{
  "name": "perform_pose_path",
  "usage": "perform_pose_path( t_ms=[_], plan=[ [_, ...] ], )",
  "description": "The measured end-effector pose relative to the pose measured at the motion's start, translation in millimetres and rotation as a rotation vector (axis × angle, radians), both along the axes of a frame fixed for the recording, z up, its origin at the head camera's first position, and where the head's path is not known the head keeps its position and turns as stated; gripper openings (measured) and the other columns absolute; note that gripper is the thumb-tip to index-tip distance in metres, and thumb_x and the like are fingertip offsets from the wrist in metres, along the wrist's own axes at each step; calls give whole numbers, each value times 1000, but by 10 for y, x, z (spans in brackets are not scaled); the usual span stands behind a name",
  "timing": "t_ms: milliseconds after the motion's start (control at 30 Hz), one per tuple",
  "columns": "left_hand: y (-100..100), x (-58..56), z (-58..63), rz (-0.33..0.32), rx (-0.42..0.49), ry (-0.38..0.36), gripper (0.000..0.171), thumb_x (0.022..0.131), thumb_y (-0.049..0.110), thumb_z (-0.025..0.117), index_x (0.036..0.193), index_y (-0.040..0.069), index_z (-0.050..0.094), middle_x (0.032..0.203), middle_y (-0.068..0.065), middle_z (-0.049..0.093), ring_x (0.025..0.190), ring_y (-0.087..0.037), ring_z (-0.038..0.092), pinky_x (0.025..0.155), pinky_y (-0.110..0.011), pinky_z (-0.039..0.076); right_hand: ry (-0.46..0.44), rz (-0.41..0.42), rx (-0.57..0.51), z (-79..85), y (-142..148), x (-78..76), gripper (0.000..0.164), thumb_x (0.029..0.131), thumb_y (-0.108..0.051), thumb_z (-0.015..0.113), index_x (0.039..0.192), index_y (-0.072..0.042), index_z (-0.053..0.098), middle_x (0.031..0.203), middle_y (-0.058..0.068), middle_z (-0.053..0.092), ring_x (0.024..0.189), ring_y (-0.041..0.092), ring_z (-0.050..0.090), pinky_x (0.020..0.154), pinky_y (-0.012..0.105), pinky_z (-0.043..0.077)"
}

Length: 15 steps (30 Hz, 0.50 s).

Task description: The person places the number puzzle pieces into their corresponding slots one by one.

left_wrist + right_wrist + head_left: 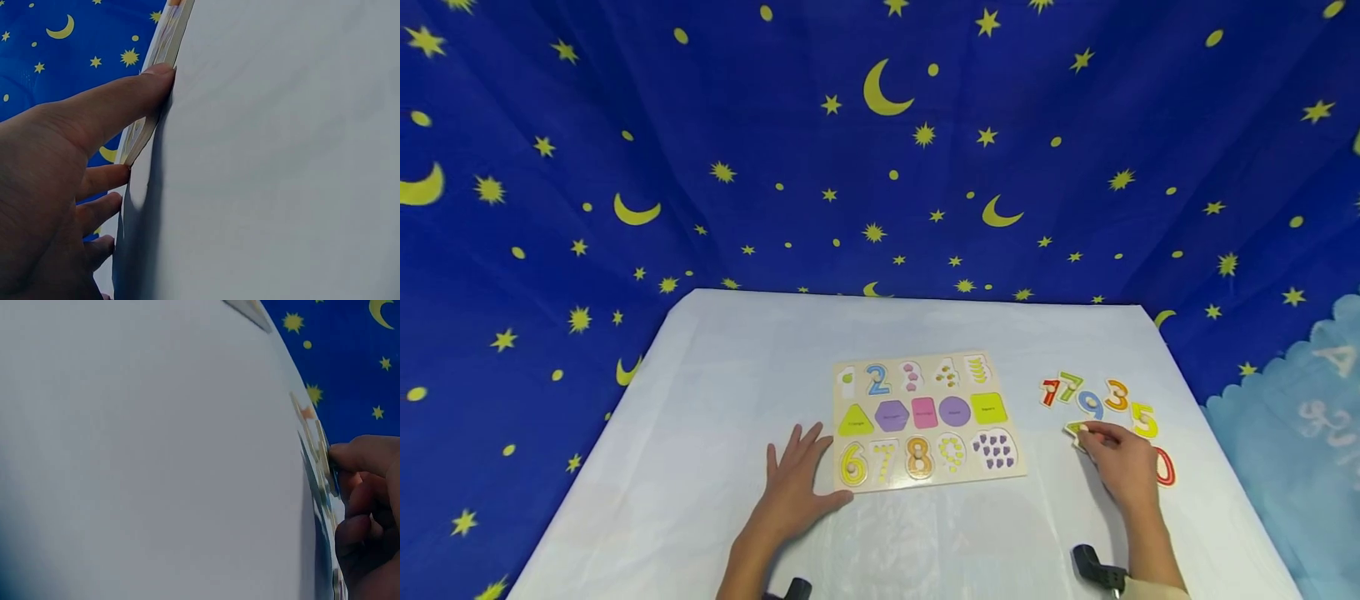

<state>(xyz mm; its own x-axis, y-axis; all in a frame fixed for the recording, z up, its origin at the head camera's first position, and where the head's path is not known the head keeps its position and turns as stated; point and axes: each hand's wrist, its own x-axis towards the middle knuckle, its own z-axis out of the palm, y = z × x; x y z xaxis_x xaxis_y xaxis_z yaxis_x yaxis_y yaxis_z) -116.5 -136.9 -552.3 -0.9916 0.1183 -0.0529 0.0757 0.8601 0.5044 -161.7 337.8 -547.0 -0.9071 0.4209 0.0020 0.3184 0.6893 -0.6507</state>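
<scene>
A wooden number puzzle board (891, 480) lies mid-table, with the 2, 6 and 8 pieces seated in its slots. My left hand (793, 483) is at its lower left corner, fingers spread. In the left wrist view, the thumb (140, 94) rests against the edge of the board (182, 34). To the right of the board, my right hand (1120, 462) pinches a green number puzzle piece (1074, 428) between thumb and fingertips, its digit mostly hidden. The right wrist view shows the right hand (372, 500) gripping that piece low over the table.
Around the right hand lie loose number pieces: a red 1 (1050, 392), green 7 (1068, 386), blue 9 (1090, 405), orange 3 (1117, 395), yellow 5 (1145, 421) and a partly covered red 0 (1166, 468). A blue starry curtain (805, 225) hangs behind the white table (737, 358).
</scene>
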Motion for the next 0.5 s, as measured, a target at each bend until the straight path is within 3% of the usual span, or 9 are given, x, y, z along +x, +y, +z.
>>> perform_pose_path(
  t_ms=[500],
  plan=[
    [17,-5,-8,8,-8,2,92,66,64,75,140,17,48,154,-6,31,145,-32,9,110,-61,-5,62,87,9,47,-121,-58,32,85,-37,71,105,-12,74,74,0,61,64,14,49,50,24,35]
  ],
)
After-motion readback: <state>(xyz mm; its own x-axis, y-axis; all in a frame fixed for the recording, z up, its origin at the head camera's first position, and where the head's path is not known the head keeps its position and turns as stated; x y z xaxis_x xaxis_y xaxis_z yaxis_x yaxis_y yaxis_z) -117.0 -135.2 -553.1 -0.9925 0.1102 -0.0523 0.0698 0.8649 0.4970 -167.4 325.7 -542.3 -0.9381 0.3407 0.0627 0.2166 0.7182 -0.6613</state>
